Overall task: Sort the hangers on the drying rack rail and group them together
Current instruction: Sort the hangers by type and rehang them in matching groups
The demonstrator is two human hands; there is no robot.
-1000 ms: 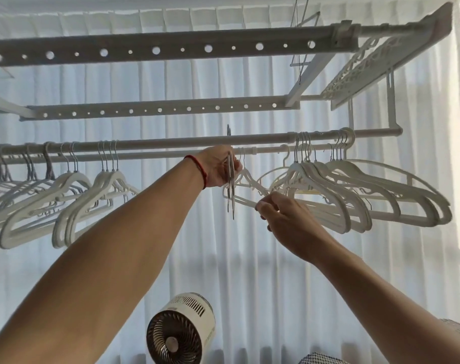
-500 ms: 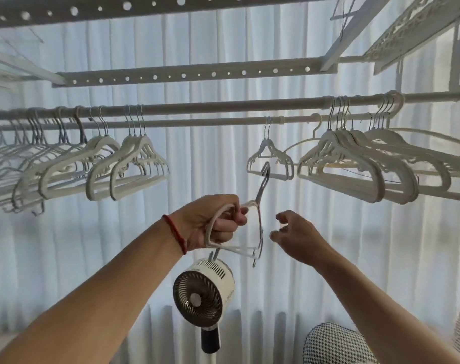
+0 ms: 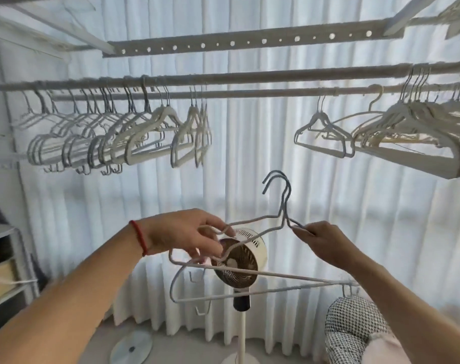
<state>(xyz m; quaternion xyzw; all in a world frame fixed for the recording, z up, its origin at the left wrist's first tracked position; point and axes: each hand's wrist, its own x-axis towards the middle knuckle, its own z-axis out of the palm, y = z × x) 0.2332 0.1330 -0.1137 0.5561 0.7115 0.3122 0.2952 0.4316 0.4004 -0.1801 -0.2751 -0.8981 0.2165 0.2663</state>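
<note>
I am looking up at a drying rack rail [image 3: 250,74] that runs across the view in front of white curtains [image 3: 250,153]. Well below the rail, both my hands hold two thin wire hangers [image 3: 281,222] that are off the rail, their hooks pointing up toward it side by side. My left hand [image 3: 187,232], with a red cord bracelet [image 3: 139,240] on the wrist, is closed around the hangers' left shoulder, fingers curled over the wire. My right hand [image 3: 321,240] pinches the right shoulder just beside the necks, fingertips clamped on the wire. The hands are apart, with the hooks rising between them and the hangers' bottom bars sloping below them.

On the rail, to the left of the held hangers, a dense bunch of white hangers [image 3: 113,137] hangs packed together. To the right, a single thin hanger [image 3: 323,132] hangs alone, with a second cluster of thick white hangers [image 3: 413,132] just beyond it. The stretch of rail directly above my hands is bare.

Below the rail, a standing fan [image 3: 239,258] shows through the held hangers.
</note>
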